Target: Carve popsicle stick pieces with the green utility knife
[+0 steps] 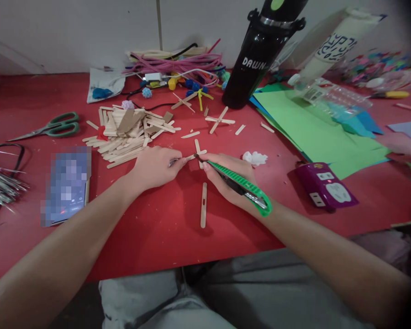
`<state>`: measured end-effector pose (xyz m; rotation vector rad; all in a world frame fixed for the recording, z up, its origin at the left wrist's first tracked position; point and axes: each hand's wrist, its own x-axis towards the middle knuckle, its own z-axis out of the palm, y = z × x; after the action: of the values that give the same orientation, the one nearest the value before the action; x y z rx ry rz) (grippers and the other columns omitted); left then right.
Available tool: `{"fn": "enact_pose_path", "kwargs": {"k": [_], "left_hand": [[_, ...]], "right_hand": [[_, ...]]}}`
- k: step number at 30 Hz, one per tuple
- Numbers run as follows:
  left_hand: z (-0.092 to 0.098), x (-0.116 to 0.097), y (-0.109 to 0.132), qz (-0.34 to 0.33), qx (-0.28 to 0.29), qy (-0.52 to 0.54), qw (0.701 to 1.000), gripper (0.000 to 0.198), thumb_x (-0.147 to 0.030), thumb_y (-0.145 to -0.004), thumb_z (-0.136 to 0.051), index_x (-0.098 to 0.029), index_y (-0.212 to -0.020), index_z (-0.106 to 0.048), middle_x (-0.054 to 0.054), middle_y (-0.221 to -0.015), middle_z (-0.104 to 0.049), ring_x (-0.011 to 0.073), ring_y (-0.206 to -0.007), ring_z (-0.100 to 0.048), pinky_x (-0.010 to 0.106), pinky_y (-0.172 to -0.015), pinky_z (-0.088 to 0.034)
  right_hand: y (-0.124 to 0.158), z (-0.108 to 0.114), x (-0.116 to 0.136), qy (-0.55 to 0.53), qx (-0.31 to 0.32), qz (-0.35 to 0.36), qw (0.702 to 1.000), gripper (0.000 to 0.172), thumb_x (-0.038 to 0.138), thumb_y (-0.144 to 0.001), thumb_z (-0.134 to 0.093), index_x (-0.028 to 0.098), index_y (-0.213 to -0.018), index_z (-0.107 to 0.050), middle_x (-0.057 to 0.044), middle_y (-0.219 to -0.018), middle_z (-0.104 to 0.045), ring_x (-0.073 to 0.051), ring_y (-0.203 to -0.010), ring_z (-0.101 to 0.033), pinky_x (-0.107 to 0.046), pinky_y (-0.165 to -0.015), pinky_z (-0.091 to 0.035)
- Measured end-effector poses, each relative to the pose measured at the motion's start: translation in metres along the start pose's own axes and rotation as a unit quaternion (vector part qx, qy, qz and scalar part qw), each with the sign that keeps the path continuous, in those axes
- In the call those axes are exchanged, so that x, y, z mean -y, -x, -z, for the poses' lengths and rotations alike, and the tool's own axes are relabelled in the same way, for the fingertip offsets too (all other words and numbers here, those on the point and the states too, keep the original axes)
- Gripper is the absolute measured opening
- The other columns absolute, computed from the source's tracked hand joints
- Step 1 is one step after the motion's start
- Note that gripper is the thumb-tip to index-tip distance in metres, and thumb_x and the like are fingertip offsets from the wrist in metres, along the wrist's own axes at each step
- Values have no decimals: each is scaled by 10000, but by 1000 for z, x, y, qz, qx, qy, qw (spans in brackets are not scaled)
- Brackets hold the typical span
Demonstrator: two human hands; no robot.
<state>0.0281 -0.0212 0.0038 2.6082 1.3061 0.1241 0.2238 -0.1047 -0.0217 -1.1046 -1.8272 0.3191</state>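
My left hand (155,167) is closed, its thumb and fingertips pinching a wooden craft stick (191,157) just above the red table. My right hand (222,187) grips a green utility knife (241,177) like a pen, its tip end at the stick between both hands. Just beyond my fingertips lies another craft stick (197,145), partly hidden. Nearer to me, a craft stick with a small slot in its middle (203,214) rests on the table. Behind the hands is a cross of craft sticks (220,120).
Left of centre is a pile of craft sticks (123,141), with green-handled scissors (60,125) and a phone (68,187) beside it. A black bottle (251,59) stands behind. Coloured paper (315,123) and a purple power adapter (325,186) lie on the right.
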Motion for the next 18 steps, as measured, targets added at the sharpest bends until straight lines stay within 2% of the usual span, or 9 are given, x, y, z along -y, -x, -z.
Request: {"fn": "enact_pose_path", "kwargs": {"k": [10,18], "left_hand": [[1,-2,1,4,0,4,1000,498,-536,-913,-321,-220,-740,-664,34,-683,-666,177,-656,-564,303,-548,-242],[0,-1,0,4,3,0,1000,488,-536,-912,-333,-226,-777,-685,35,-716,-690,186,-682,-588,303,-559,-253]], "right_hand": [[1,-2,-2,-7,-2,2,1000,257,157,-896,-576,235,-1132,-643,-40,-944,-718,-171,-875,-695,-313,-827,-573],[-2,-1,1,1,7,14,1000,235,151,-902,-553,215,-1110,-640,-41,-895,-710,-154,-796,-693,-287,-759,-574]]}}
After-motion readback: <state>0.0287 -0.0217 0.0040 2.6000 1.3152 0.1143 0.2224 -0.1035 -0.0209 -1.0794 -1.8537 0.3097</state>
